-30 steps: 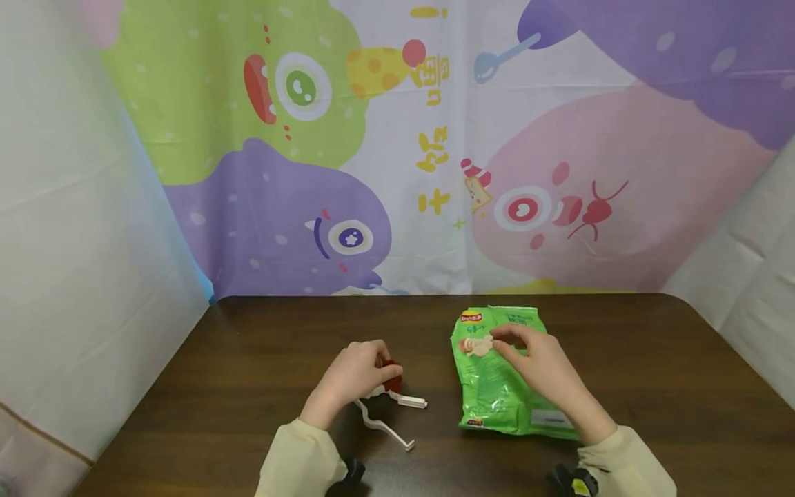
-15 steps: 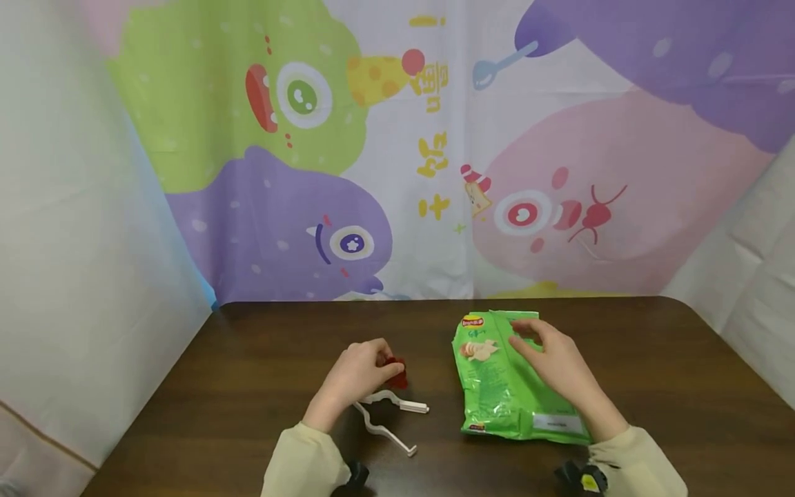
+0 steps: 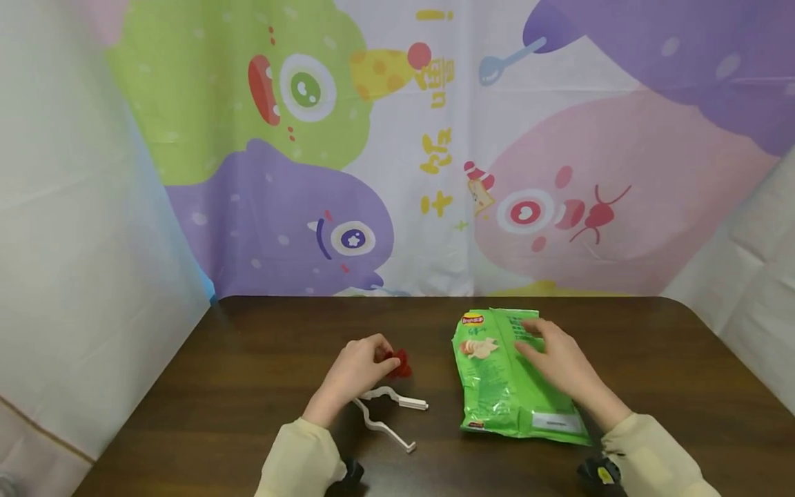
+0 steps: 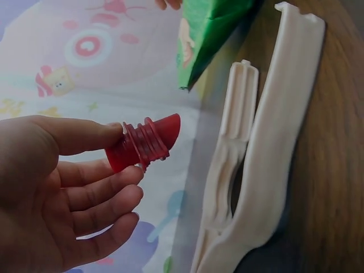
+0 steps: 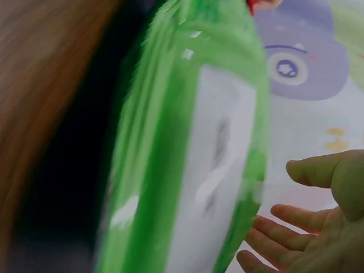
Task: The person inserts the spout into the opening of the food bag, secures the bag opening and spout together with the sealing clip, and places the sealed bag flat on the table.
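Between the thumb and fingers of my left hand [image 3: 359,369] I pinch a small red plastic piece [image 4: 145,142], tube-like with ridges around its middle and a slanted end. Just below that hand lies a white plastic bag clip [image 3: 381,414], its two arms spread apart on the table. On the right is a green snack bag [image 3: 497,386], lying flat with its printed side up. Over the bag's right part my right hand [image 3: 562,355] hovers or rests, fingers spread and holding nothing; in the right wrist view its fingers reach beside the bag's edge.
A dark brown wooden table [image 3: 261,345] carries everything. Behind it hangs a cartoon-printed cloth [image 3: 428,255], with a white sheet [image 3: 93,241] at the left side and another white sheet [image 3: 739,290] at the right.
My right hand has moved right across the bag, and its fingers have spread. The red piece has turned in my left hand and shows more beyond the fingertips. The clip lies still.
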A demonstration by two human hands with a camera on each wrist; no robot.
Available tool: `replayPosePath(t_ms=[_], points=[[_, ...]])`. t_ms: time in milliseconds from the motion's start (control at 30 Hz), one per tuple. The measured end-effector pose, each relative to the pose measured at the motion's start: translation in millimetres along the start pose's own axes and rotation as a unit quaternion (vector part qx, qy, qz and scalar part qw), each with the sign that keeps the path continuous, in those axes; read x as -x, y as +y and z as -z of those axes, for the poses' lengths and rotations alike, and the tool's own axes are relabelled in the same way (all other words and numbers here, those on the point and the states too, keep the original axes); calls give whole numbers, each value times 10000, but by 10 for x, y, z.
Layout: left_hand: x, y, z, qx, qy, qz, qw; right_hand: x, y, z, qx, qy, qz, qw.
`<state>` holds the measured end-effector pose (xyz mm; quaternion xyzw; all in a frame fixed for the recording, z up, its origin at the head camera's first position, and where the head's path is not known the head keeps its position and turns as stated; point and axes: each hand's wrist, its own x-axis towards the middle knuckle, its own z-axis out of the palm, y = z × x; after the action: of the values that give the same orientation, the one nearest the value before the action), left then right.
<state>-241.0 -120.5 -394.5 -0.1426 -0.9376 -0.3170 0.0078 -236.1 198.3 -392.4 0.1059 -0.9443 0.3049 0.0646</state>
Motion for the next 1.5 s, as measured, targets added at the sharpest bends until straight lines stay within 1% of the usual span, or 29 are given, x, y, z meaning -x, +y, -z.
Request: replayPosePath(t_ms=[200, 367, 500, 633, 800, 867, 1000, 1067, 1267, 1333, 1500], points=[[-20, 0, -34, -123, 55, -14, 9999, 9, 189, 73, 36, -244, -74, 9997], [-45, -1, -65, -233, 53, -62, 9997, -9, 278, 86, 122, -354, -231, 9990], [-57, -2, -74, -236, 22, -48, 9997, -26, 329, 67, -33, -458, -498, 9977], [-57, -3, -74, -255, 14, -87, 9996, -52, 409, 54, -269, -740, -855, 9932], [-62, -15, -59, -221, 59, -107, 9997, -50, 482, 41, -635, -1270, -1235, 9821], [-64, -26, -43, -147, 86, -61, 9998, -48, 500, 28, -880, -1361, -1400, 9768], [-68, -54, -19, -33, 112, -22, 9999, -54, 519, 9, -1411, -1349, -1726, 9655], [-72, -59, -13, -14, 97, -1, 10000, -55, 520, 6, -1620, -1313, -1824, 9609], [-70, -55, -2, 25, 95, 36, 9999, -63, 517, -3, -2093, -1298, -1899, 9504], [-67, -56, 0, 20, 98, 14, 9999, -67, 517, -16, -2346, -1305, -1929, 9438], [-69, -59, -2, 5, 129, 23, 9999, -86, 517, -43, -2976, -1303, -2056, 9231]])
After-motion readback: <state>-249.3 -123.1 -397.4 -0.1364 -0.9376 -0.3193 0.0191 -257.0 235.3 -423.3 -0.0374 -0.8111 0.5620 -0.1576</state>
